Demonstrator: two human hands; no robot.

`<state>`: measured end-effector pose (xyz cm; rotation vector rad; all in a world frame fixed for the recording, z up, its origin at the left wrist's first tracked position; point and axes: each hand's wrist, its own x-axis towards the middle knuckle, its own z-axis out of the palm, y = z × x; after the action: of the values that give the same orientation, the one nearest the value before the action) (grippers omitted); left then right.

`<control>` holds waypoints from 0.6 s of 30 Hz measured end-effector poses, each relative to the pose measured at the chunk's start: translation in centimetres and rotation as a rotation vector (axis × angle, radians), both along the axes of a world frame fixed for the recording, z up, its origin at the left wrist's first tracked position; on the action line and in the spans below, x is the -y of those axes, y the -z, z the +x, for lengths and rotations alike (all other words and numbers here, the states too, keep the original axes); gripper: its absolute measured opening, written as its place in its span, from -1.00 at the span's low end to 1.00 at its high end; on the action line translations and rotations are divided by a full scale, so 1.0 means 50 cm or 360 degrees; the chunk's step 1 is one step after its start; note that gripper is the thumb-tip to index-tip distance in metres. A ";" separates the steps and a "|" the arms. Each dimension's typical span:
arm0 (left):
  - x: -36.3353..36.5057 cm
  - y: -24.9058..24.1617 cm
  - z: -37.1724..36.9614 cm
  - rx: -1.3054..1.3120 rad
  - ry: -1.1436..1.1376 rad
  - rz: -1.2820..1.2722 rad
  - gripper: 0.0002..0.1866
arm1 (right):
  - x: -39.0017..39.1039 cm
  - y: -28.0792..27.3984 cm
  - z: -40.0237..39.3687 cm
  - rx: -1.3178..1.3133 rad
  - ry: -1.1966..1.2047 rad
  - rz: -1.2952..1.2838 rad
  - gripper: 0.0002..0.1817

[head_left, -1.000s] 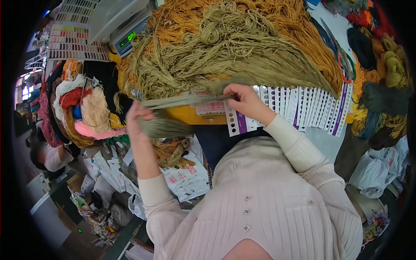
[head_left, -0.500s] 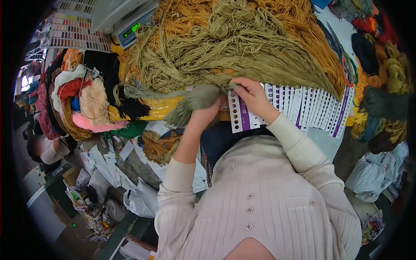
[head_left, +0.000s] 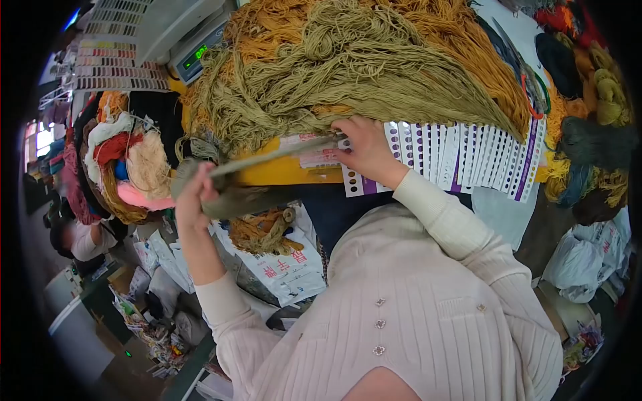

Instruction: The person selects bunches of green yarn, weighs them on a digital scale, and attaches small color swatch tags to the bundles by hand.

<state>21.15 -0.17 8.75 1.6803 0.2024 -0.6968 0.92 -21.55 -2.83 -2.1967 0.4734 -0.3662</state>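
Note:
A grey-green yarn strand (head_left: 274,156) runs taut between my two hands, above the yellow edge of the table. My left hand (head_left: 194,198), blurred by motion, is closed round the bulk of this yarn at the left, out past the table's front edge. My right hand (head_left: 366,150) pinches the strand's other end, its fingertips partly hiding it. Under and beside the right hand lie white punched cards (head_left: 435,157) with purple strips, fanned out in a row. Just beyond both hands spreads a large heap of olive yarn (head_left: 348,73).
Orange-brown yarn (head_left: 461,40) lies around the olive heap. A scale with a green display (head_left: 196,56) stands at the back left, near colour sample charts (head_left: 120,63). Mixed yarn hanks (head_left: 147,167) lie left. A white bag (head_left: 287,260) holds brown yarn below. Another person (head_left: 87,240) is far left.
My left hand has swung left and toward me with the yarn, drawing the strand out long. My right hand keeps its pinch and has shifted slightly left.

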 end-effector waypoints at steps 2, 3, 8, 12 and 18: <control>-0.031 0.000 0.043 0.0007 -0.0272 -0.0386 -0.85 | 0.000 0.006 -0.001 0.0025 -0.0026 -0.0041 -0.57; -0.021 -0.030 0.023 0.0123 -0.0363 -0.0545 -0.86 | 0.001 0.007 -0.002 0.0047 -0.0043 -0.0033 -0.56; 0.030 0.012 -0.162 -0.0593 0.0306 -0.1690 -0.78 | -0.004 -0.017 -0.006 0.0329 0.0018 0.0367 -0.73; 0.101 0.046 -0.249 -0.1005 0.0230 -0.2119 -0.78 | -0.039 -0.100 -0.019 0.0194 -0.0113 0.1680 -0.89; 0.126 0.033 -0.264 -0.0953 0.0422 -0.2173 -0.72 | -0.041 -0.174 -0.029 -0.0220 -0.0460 0.2420 -0.83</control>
<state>7.96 -6.48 7.09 0.1695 -0.0954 -1.1540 -0.54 -19.52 5.88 -0.7659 0.3026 0.2781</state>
